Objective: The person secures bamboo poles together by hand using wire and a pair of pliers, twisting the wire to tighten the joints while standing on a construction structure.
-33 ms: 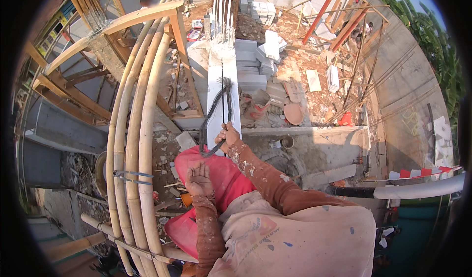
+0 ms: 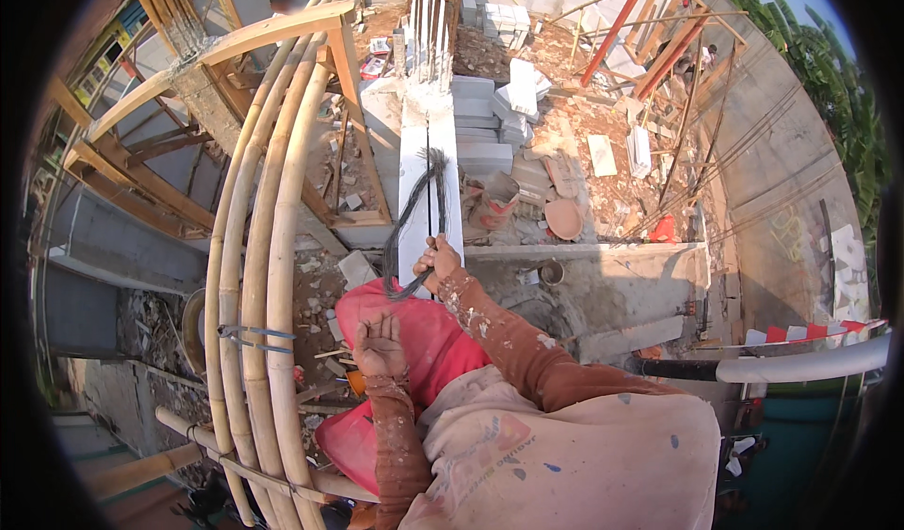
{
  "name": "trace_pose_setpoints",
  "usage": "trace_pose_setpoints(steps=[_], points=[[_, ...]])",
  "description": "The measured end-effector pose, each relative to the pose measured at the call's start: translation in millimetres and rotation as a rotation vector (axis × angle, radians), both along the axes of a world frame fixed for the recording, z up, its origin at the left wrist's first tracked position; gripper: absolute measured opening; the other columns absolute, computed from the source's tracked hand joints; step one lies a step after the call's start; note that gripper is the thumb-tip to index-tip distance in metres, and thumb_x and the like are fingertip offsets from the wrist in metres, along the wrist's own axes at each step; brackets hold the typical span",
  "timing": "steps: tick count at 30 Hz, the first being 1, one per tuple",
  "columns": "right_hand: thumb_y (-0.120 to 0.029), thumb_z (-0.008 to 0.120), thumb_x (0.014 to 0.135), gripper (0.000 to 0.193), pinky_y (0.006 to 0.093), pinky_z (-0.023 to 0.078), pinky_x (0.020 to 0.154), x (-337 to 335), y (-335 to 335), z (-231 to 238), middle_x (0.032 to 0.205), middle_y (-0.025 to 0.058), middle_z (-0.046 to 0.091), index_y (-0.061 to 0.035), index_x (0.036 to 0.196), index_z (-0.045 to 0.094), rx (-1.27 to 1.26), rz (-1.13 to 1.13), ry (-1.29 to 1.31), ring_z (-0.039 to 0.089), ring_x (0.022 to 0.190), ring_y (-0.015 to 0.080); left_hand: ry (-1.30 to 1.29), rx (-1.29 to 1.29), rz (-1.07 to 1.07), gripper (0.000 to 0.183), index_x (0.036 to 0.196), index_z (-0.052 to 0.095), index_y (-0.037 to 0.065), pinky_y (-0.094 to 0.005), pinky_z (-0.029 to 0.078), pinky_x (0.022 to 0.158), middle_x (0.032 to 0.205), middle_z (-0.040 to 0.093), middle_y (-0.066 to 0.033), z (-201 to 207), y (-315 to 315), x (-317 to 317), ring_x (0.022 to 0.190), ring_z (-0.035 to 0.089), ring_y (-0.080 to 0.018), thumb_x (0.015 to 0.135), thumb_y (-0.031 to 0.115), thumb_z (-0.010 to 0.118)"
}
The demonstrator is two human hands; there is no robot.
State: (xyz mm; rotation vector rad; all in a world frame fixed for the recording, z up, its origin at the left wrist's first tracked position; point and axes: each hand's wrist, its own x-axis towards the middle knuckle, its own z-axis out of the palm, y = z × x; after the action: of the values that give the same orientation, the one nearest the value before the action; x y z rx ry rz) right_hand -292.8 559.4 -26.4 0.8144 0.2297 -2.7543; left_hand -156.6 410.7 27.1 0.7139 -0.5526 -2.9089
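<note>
My right hand point(image 2: 439, 263) is closed on a looped bundle of thin dark tie wire point(image 2: 400, 221), gripping it at its near end. The wire lies over the top of a narrow pale block wall point(image 2: 412, 212) that runs away from me. A dark slit or rod follows the middle of that wall top. Palm up, my left hand point(image 2: 380, 344) rests over my red-clad leg point(image 2: 424, 337); its fingers are loosely curled and apart, and nothing shows in it.
Bundled bamboo poles point(image 2: 254, 248) rise close on my left, beside a timber frame point(image 2: 363, 139). Upright steel bars point(image 2: 430, 45) stand at the wall's far end. To the right are stacked pale blocks point(image 2: 482, 158), a bucket point(image 2: 552, 272) and a round basin point(image 2: 563, 219) below.
</note>
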Motion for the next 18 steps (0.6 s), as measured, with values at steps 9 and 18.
trace_pose_setpoints(steps=[9, 18], points=[[-0.039, 0.04, 0.097, 0.031, 0.0294, 0.035, 0.049, 2, -3, -9, 0.049, -0.0057, 0.039, -0.014, 0.086, 0.054, -0.079, 0.001, 0.054, 0.039, 0.043, 0.0105, 0.116, -0.078, -0.162, 0.013, 0.1, 0.055, 0.011, -0.0394, 0.045, 0.091, 0.089, 0.063, -0.0009, 25, -53, 41, 0.095, 0.059, -0.0181, 0.091, 0.02, 0.052], [-0.043, 0.04, 0.097, 0.031, 0.0284, 0.034, 0.047, 1, -13, 1, 0.055, -0.0065, 0.037, -0.0159, 0.086, 0.051, 0.15, 0.02, -0.093, 0.035, 0.043, 0.0089, 0.132, -0.361, 0.318, 0.014, 0.1, 0.048, 0.003, -0.0282, 0.041, 0.067, 0.072, 0.044, -0.0006, 133, -107, 137, 0.076, 0.049, -0.0146, 0.095, 0.016, 0.047]])
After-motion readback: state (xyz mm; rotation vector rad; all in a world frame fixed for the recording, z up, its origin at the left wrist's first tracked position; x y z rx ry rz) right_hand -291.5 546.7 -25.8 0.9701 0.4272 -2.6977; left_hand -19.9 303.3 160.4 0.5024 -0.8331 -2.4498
